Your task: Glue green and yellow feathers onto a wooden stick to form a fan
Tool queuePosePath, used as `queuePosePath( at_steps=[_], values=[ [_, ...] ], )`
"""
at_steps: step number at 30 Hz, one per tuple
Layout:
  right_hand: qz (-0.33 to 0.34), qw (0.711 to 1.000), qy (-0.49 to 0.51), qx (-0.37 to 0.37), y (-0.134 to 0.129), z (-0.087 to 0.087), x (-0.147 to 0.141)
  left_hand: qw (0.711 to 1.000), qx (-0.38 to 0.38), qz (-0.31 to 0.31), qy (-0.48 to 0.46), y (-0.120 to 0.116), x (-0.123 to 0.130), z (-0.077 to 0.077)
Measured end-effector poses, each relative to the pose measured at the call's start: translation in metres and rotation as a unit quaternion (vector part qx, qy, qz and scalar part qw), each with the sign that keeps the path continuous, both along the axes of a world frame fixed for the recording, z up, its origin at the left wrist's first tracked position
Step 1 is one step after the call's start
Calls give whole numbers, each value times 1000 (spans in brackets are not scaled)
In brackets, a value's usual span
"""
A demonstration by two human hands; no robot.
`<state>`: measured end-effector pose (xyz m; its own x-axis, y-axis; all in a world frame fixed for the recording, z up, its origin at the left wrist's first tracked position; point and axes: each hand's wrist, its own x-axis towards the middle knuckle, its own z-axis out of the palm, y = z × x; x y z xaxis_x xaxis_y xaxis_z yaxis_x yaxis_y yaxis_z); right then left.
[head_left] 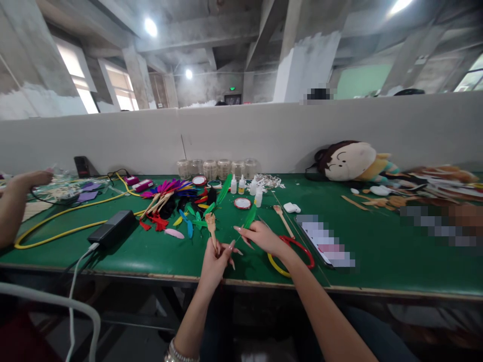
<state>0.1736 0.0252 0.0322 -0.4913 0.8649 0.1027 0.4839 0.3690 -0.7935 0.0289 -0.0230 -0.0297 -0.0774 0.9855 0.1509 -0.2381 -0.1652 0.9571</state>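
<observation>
My left hand (pixel 217 256) is closed round the handle of a carved wooden stick (pixel 212 227), its wider carved head upright above my fingers. A long green feather (pixel 225 191) rises at that head; whether it is fixed there I cannot tell. Between the fingertips of my right hand (pixel 264 237), a second green feather (pixel 250 217) is pinched, pointing up. Another wooden stick with a carved head (pixel 279 211) lies beyond my right hand. Red-and-yellow-handled scissors or pliers (pixel 310 256) rest beside my right wrist, their tool end partly hidden.
Loose coloured feathers (pixel 177 193) spread at left of centre. Small white glue bottles (pixel 241 185) and clear jars (pixel 210 170) stand behind. A phone (pixel 324 241) lies right, a black power adapter (pixel 111 230) left. A doll (pixel 350 161) leans at the partition. Another person's arm (pixel 17 201) reaches in left.
</observation>
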Motion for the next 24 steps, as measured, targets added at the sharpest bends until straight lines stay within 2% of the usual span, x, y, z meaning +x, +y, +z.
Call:
queuePosePath(
  at_steps=[5, 11, 20, 24],
  values=[
    [2, 1000, 15, -2, 0, 3, 0, 999, -17, -44, 2, -5, -1, 3],
    [-28, 999, 31, 6, 0, 6, 5, 993, -37, -115, 12, -10, -3, 2],
    [-37, 998, 41, 7, -1, 10, 4, 990, 9, -135, 40, -18, -4, 8],
    [-34, 998, 57, 7, -1, 11, 4, 987, 7, -143, 70, -22, -5, 13]
  ],
)
